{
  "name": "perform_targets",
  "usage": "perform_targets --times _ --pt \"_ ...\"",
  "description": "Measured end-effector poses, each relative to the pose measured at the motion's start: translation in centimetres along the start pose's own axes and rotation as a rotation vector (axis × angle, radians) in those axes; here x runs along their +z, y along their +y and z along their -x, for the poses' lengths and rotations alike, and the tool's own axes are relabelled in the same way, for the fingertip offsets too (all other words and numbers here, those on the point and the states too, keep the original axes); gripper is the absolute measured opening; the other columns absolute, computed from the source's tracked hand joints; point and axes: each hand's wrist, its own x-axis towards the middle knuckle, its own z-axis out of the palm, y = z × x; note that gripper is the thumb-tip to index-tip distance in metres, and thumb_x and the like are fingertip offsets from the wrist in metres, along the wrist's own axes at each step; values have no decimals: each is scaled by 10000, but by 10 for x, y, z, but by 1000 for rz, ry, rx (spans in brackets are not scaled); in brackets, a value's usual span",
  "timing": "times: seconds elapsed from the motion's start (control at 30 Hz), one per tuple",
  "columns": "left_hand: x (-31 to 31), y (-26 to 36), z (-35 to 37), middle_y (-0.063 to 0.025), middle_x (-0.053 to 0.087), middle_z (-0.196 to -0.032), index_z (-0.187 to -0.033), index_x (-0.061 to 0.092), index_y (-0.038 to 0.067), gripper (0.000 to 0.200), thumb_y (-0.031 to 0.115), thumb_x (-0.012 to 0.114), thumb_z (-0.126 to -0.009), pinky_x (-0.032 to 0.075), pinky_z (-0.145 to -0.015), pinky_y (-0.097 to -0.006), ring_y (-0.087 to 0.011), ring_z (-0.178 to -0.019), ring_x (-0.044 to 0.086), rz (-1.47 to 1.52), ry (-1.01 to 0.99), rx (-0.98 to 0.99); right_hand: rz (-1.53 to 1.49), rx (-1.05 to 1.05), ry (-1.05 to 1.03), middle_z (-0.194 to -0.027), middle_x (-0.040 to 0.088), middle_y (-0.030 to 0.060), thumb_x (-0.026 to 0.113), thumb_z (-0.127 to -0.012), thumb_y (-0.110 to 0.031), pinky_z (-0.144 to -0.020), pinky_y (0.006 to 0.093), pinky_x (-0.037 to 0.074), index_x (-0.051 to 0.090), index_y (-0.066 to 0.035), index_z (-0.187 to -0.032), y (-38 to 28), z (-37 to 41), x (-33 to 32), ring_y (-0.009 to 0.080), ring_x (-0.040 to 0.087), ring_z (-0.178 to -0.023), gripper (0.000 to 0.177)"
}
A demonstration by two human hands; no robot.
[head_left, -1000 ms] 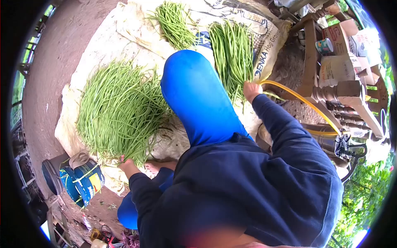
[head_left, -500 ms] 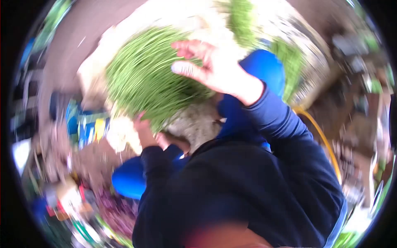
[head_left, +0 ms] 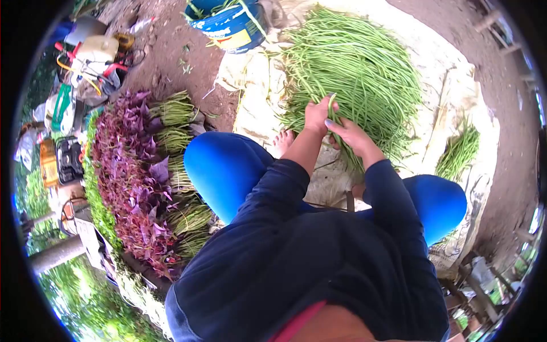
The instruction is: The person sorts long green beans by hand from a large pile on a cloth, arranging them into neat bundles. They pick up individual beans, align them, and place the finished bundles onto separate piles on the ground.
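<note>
A large heap of long green beans (head_left: 359,62) lies on a pale sack sheet (head_left: 444,80) in front of my bent knees. At the heap's near edge, my left hand (head_left: 319,115) is closed around a few long beans. Close beside it, my right hand (head_left: 353,137) has its thumb and fingers pinched on the same few beans. The two hands almost touch. Which beans are gripped and which just lie behind is partly hidden by the fingers. A smaller bunch of long beans (head_left: 460,149) rests on the sheet to the right.
A blue bucket (head_left: 228,34) with green beans in it stands beyond the sheet. On my left lie bundles of purple-leaved greens (head_left: 134,182) with pale stems. Jugs and bags (head_left: 94,54) sit farther left. Bare soil (head_left: 176,48) surrounds the sheet.
My view has swung to the left, and the blur is gone. My right hand, earlier raised and open over the heap, has come down beside my left at its near edge and closed on beans.
</note>
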Motion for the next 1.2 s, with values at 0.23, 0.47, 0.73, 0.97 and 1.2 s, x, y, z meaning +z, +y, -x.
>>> perform_targets --times 0.23,0.47,0.73,0.97,1.2 --pt "-33 23 -76 -88 622 -864 -989 533 6 181 110 605 -860 506 -687 -349 -227 -749 616 103 -60 -218 308 296 -24 -648 525 14 619 -887 -295 -451 253 394 500 -18 -989 -79 46 -16 102 446 -440 318" --pt "-75 73 -191 -140 604 -915 -1059 519 53 287 251 530 -850 480 -761 -393 -263 -828 597 -715 537 438 250 98 127 -688 550 42 611 -895 -241 -475 261 430 525 -1 -1008 -121 73 -44 123 486 -473 279" --pt "-199 47 -333 -186 645 -985 -1088 549 -53 800 591 742 -654 498 -820 -382 -279 -891 625 -1451 394 113 -64 -48 382 -677 533 24 667 -851 -217 -444 251 410 547 -2 -1079 -113 54 -68 127 477 -479 336" --pt "-118 98 -233 -111 594 -712 -1056 570 -9 347 -24 616 -713 470 -508 -287 -173 -568 573 -1039 355 114 -317 -143 444 -779 595 27 656 -859 -173 -484 233 434 521 0 -1149 -127 59 -85 101 518 -543 364" --pt "-67 142 -165 -68 604 -711 -1043 608 -12 277 -55 561 -773 449 -499 -238 -127 -522 543 -762 -142 131 -471 -399 394 -785 627 21 703 -823 -131 -507 236 447 593 -34 -1072 -132 100 -83 107 568 -584 289"
